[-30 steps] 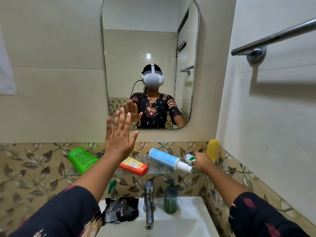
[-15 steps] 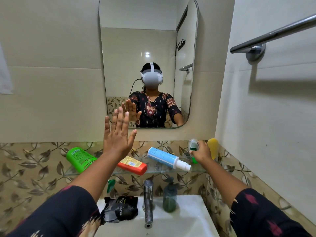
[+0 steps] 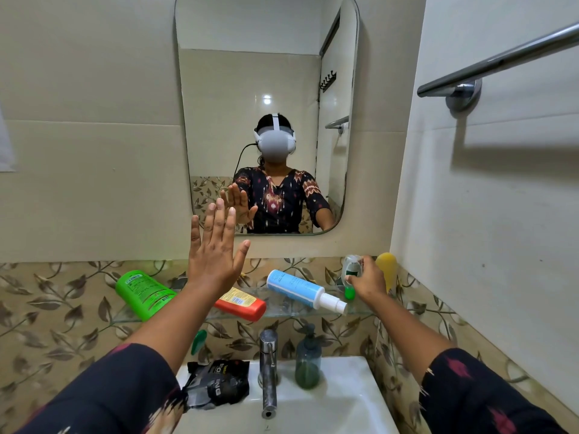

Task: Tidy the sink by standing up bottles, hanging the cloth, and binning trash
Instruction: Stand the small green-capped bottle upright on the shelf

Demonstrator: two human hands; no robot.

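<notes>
Right hand (image 3: 366, 281) has tipped the small clear bottle (image 3: 351, 270) from lying to upright, green cap down on the glass shelf (image 3: 282, 311), and grips it beside the yellow bottle (image 3: 387, 270). One bottle stood; green (image 3: 142, 292), orange (image 3: 242, 305) and blue (image 3: 297, 288) bottles lie flat. Left hand (image 3: 214, 261) raised, fingers spread, empty. Soap dispenser (image 3: 308, 361) holds some green liquid. Black wrapper (image 3: 216, 385) on sink (image 3: 338, 402); cloth not seen.
</notes>
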